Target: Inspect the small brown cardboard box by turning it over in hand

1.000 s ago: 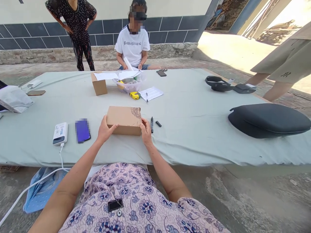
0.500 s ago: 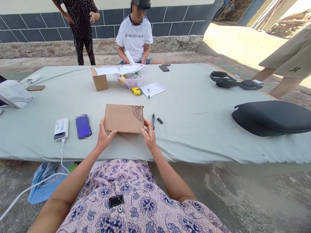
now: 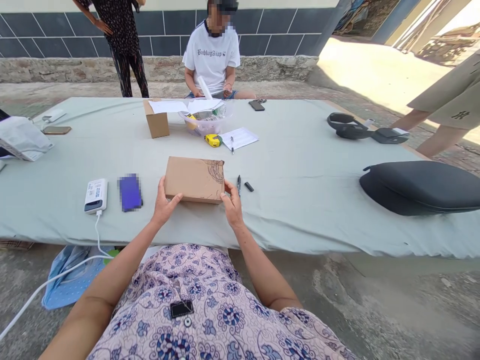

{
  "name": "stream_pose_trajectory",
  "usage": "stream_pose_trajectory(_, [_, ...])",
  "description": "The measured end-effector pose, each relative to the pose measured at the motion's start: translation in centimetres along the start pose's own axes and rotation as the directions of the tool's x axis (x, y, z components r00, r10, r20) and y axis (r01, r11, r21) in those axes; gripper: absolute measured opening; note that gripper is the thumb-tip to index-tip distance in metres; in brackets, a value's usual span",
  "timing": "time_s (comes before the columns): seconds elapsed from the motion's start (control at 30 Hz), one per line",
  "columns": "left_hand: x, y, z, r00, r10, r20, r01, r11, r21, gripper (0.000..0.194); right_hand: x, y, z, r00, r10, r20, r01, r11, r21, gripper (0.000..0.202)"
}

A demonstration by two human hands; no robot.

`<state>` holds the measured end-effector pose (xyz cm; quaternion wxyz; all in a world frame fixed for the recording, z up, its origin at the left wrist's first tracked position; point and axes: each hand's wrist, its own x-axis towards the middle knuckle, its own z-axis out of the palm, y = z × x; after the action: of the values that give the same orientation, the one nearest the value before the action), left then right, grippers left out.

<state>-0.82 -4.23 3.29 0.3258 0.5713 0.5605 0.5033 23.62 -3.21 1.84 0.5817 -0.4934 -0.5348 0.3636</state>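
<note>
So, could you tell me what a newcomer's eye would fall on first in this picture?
Most striking is the flat cardboard box at the near edge of the grey-green table, gripped at its ends by the left hand and right hand. Just right of it lie a black pen and its cap. At far right sits a large black case.
</note>
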Motion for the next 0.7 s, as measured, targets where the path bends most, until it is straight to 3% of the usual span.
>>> stream_pose_trajectory(0.13, [0.4,0.3,0.2,1.000,-0.022,0.001,0.022,1.000,-0.017,0.102,1.8,-2.0,-0.7,0.997,0.056,0.054,-0.046,0.983,-0.179,0.056])
stream_pose_trajectory(0.27, [0.0,0.0,0.5,1.000,-0.017,-0.003,0.017,0.998,-0.056,0.099,4.0,-5.2,-0.1,0.988,-0.122,0.099,0.153,0.884,-0.443,0.057])
stream_pose_trajectory(0.43, [-1.0,-0.5,0.7,1.000,-0.008,-0.012,0.007,0.993,-0.121,0.098,5.4,-9.6,5.0,0.899,-0.254,0.357,0.431,0.658,-0.617,0.056])
stream_pose_trajectory(0.57, [-1.7,-1.3,0.9,1.000,0.002,-0.021,-0.006,0.987,-0.161,0.101,5.0,-11.0,10.1,0.788,-0.193,0.584,0.600,0.447,-0.663,0.073])
stream_pose_trajectory(0.63, [-2.2,-2.1,1.2,0.999,-0.017,-0.043,0.009,0.982,-0.187,0.103,4.6,-10.9,11.7,0.763,-0.157,0.627,0.636,0.358,-0.683,0.082])
stream_pose_trajectory(0.7, [-2.7,-3.0,1.6,0.996,-0.045,-0.071,0.029,0.976,-0.216,0.103,4.1,-10.7,12.4,0.768,-0.152,0.622,0.634,0.314,-0.706,0.086])
